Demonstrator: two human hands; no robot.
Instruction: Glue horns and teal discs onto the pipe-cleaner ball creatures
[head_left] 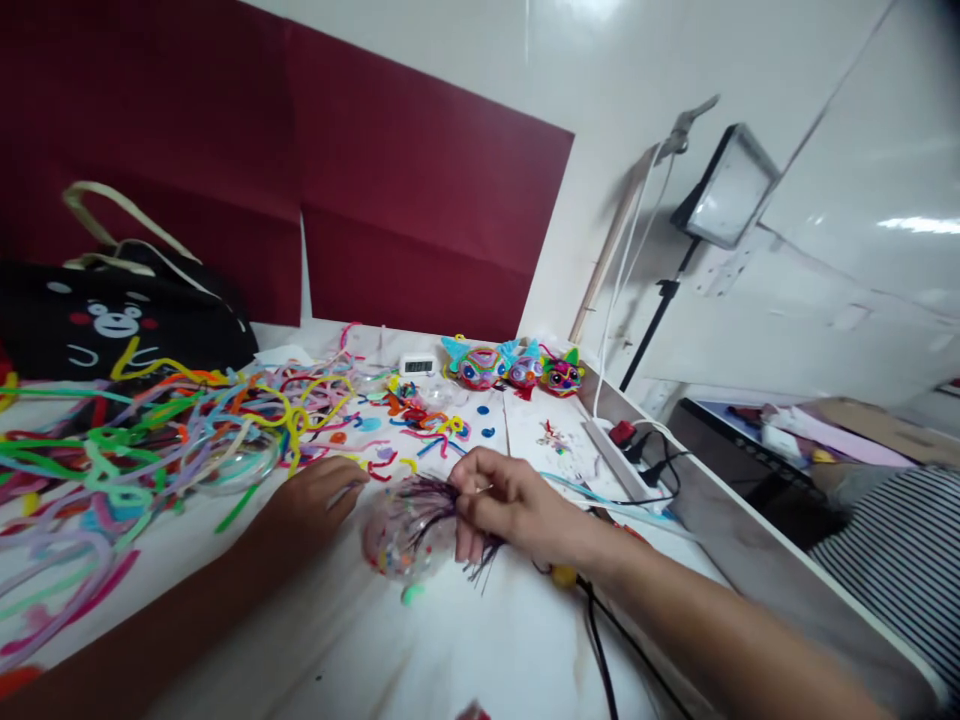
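Note:
A clear plastic ball (401, 540) with coloured specks inside lies on the white table (465, 650), blurred by motion. Dark thin strands (431, 495) stick out of its top. My right hand (510, 505) pinches those strands between thumb and fingers. My left hand (311, 505) rests on the table just left of the ball, fingers together and pointing right; whether it touches the ball I cannot tell. A heap of coloured pipe cleaners (150, 430) spreads across the table to the left of both hands.
Three colourful craft figures (514, 365) and a small white digital timer (418, 365) stand at the back. A black bear-face bag (112, 320) sits far left. Black cables (600, 640) run under my right arm. A power strip (626, 440) and a lamp stand (720, 200) are right.

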